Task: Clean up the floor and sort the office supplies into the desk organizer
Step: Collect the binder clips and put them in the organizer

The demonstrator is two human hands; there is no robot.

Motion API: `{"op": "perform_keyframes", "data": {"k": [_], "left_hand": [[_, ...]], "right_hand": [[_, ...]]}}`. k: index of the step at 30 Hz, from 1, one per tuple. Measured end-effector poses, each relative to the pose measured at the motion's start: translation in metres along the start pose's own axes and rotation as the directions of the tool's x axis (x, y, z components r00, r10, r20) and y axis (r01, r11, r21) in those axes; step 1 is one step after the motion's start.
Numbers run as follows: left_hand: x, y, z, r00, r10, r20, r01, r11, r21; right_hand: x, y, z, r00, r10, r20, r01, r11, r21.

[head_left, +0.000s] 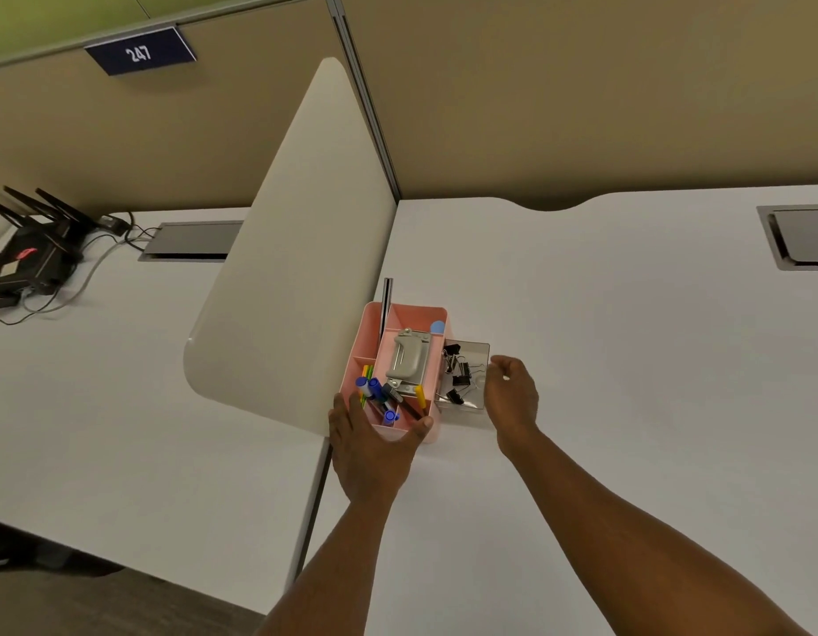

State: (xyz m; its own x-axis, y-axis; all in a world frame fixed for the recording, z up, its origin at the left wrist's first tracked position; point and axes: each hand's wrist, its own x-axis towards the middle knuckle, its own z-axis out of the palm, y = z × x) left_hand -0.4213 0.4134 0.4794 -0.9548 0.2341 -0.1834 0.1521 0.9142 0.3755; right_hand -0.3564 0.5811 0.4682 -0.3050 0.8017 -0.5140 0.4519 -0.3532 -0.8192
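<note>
The pink organizer (397, 374) stood on the white table (627, 360), and the left hand (370, 447) held its near end, fingers on the left wall and thumb hooked over the near right corner. That grip closed firmly round the box itself. Just right of it, the clear drawer (466, 376) stuck out sideways from the organizer's right wall, its travel running left to right, with black clips (457, 369) lying inside. The right hand (510, 397) sat at the drawer's outer end, fingers loosely curled and holding nothing; whether they touched the drawer front could not be told. So the drawer lay immediately left of the right hand, the nearer one, and a leftward push would likely shut it while the left hand braced the box. Markers (375, 394) and a stapler (407, 360) already filled the compartments ahead of the left grip.
</note>
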Motion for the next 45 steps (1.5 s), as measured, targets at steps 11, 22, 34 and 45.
{"op": "perform_keyframes", "data": {"k": [11, 22, 34, 45], "left_hand": [[0.001, 0.001, 0.001, 1.000, 0.000, 0.007, 0.000, 1.000, 0.014], [0.001, 0.002, 0.002, 1.000, -0.020, 0.007, 0.020, 1.000, 0.021], [0.002, 0.000, 0.004, 1.000, 0.001, -0.017, 0.000, 1.000, 0.008], [-0.008, -0.007, -0.006, 0.999, 0.033, 0.016, -0.031, 0.995, -0.096]], "right_hand": [[-0.005, -0.002, 0.006, 0.997, -0.067, 0.049, 0.073, 0.987, -0.142], [-0.008, -0.024, 0.031, 0.964, -0.117, 0.238, 0.183, 0.944, -0.276], [-0.006, -0.016, 0.027, 0.927, -0.090, 0.363, 0.183, 0.956, -0.229], [-0.034, 0.007, -0.019, 0.935, -0.127, 0.331, 0.232, 0.925, -0.301]]}}
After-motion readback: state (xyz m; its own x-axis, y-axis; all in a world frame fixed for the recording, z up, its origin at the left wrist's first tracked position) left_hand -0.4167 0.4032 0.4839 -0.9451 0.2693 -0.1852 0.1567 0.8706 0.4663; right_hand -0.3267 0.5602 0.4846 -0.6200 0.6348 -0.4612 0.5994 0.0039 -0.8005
